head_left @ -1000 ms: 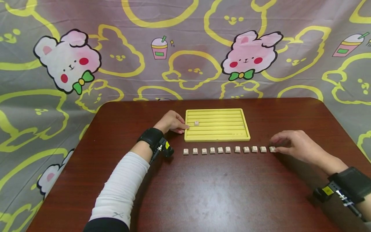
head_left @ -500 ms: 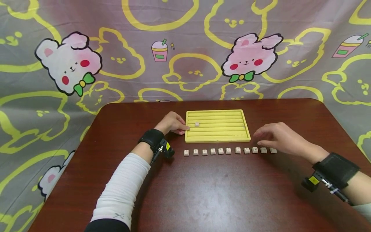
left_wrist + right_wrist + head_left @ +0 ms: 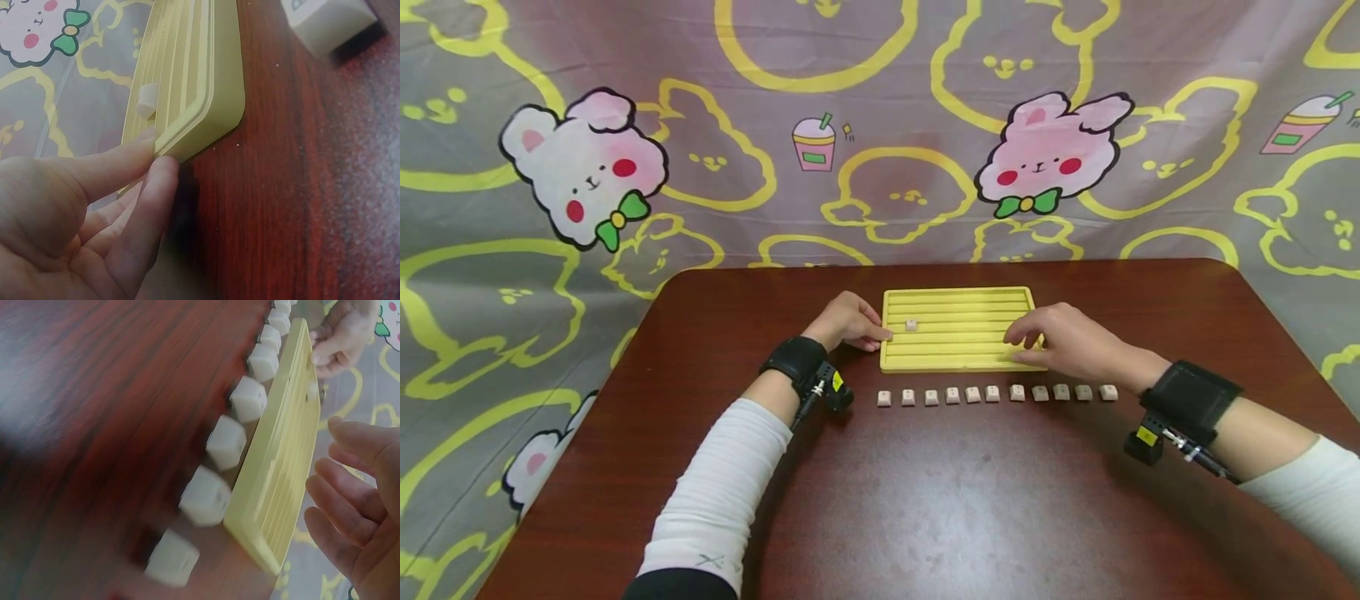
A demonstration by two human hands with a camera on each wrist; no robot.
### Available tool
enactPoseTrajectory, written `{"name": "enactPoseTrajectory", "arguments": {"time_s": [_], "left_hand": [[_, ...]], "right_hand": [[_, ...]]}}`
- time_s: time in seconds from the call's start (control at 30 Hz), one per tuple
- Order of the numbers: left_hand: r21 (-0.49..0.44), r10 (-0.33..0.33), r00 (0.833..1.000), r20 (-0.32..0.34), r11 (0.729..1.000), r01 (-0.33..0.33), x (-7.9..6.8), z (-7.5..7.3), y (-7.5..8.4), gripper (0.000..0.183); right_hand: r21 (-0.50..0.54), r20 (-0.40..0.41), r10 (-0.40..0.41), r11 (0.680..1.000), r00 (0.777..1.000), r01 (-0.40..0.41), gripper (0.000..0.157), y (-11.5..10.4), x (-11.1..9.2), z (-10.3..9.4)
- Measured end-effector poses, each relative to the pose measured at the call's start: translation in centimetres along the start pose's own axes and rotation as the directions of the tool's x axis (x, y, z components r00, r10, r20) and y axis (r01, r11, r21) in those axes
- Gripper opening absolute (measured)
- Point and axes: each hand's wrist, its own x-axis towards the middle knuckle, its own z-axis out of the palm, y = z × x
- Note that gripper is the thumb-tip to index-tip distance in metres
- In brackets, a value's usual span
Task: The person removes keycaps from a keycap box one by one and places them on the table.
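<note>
A yellow ridged tray [image 3: 958, 364] lies on the table, with one whitish keycap [image 3: 912, 325] resting on its ridges toward the left. My left hand [image 3: 847, 322] pinches the tray's left rim between thumb and fingers; the left wrist view shows the thumb over the edge [image 3: 187, 134]. Over the right end of the tray hovers my right hand [image 3: 1067, 340], its fingers loosely bent and nothing between them in the right wrist view. Several keycaps [image 3: 973, 394] stand in a row just in front of the tray, their tops marked with characters too small to read.
The dark reddish-brown table [image 3: 970, 500] reaches back to a patterned cloth [image 3: 895, 83] hanging behind it. Both wrists carry black straps with small cameras, the right camera [image 3: 1144, 446] hanging below its wrist.
My right hand has moved left from the right end of the keycap row to above the tray's right side. The row stays in place, and my left hand keeps its grip on the tray.
</note>
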Motion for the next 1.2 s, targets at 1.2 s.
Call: {"name": "enactPoseTrajectory", "arguments": {"time_s": [1.2], "left_hand": [[-0.002,-0.002,1.000,-0.011,1.000,0.002,-0.1,0.1,-0.1,0.031]], "right_hand": [[-0.003,0.044,-0.012,1.000,0.999,0.012,0.030,-3.9,10.6,3.7]]}}
